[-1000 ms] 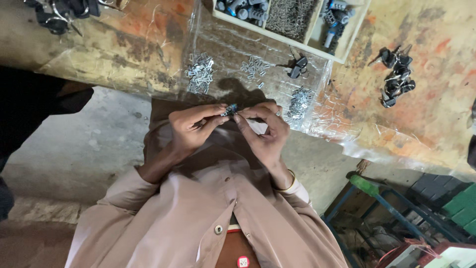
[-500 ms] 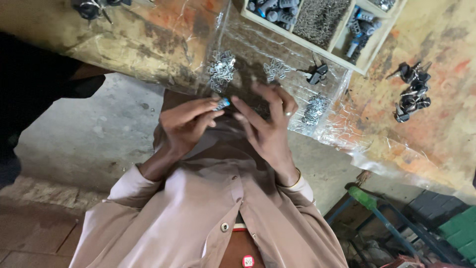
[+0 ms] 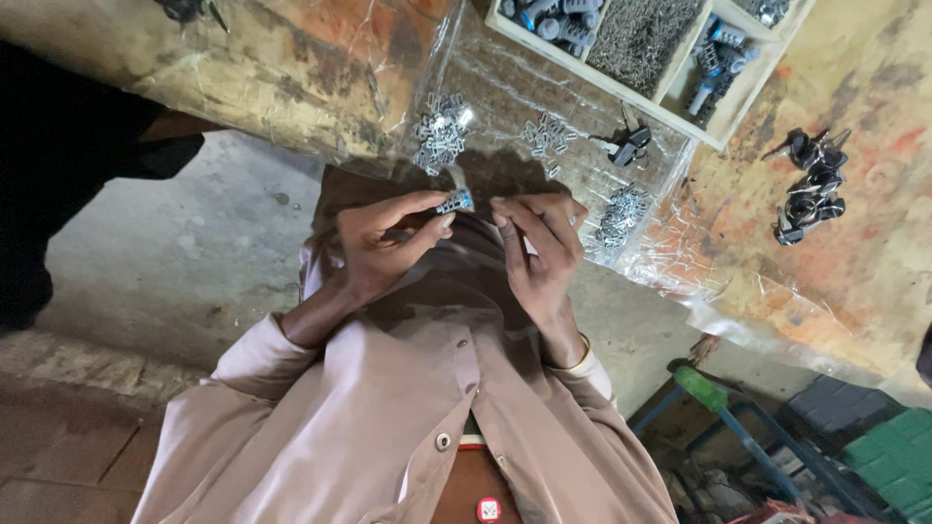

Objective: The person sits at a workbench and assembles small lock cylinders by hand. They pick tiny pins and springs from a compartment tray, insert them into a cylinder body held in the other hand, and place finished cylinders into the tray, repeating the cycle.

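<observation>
A small blue-and-metal lock cylinder is pinched at left hand fingertips, above worktop edge. Right hand is held just beside it, fingers apart, nothing gripped. Cylinder judged light, stiff, prob. slippery; best held by its sides.

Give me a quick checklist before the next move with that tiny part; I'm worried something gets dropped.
1. Left hand pinches the small blue-and-silver metal part: ok.
2. Right hand holding anything: cannot tell.
3. Part held over the clear plastic sheet on the bench: ok.
4. Heaps of small silver metal pieces lie apart from the hands: ok.
5. White wooden compartment tray sits away from the bench edge: ok.
</observation>
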Demonstrator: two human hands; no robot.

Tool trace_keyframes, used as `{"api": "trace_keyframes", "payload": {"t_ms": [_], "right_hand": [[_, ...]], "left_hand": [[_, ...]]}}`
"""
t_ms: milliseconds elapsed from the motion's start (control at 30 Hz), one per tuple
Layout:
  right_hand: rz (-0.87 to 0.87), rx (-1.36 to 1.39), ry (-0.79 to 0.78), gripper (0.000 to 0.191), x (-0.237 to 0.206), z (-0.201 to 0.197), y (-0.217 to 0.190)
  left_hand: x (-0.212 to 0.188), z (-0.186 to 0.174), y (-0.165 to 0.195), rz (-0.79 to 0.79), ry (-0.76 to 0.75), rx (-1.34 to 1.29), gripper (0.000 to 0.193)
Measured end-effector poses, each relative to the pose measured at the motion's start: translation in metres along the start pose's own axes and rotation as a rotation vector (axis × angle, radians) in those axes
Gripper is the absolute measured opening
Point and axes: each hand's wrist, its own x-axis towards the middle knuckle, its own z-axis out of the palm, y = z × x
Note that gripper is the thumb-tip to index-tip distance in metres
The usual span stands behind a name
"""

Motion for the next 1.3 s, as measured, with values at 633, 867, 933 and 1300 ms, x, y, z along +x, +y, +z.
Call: {"api": "trace_keyframes", "payload": {"t_ms": [633, 867, 933, 1300], "right_hand": [[0.051, 0.041, 0.007, 0.032, 0.010, 0.007, -0.018], [0.003, -0.079, -0.112, 0.030, 0.021, 0.000, -0.015], [-0.088, -0.132, -0.122, 0.031, 0.028, 0.001, -0.017], [-0.145, -0.282, -0.109, 0.030, 0.008, 0.006, -0.002]], "left_hand": [[0.002, 0.003, -0.014, 0.231, -0.023, 0.304, 0.027], [0.008, 0.001, -0.007, 0.253, -0.044, 0.356, 0.026], [0.008, -0.005, -0.001, 0.192, -0.008, 0.235, 0.024], [0.001, -0.019, 0.010, 0.008, 0.024, 0.129, 0.023]]}}
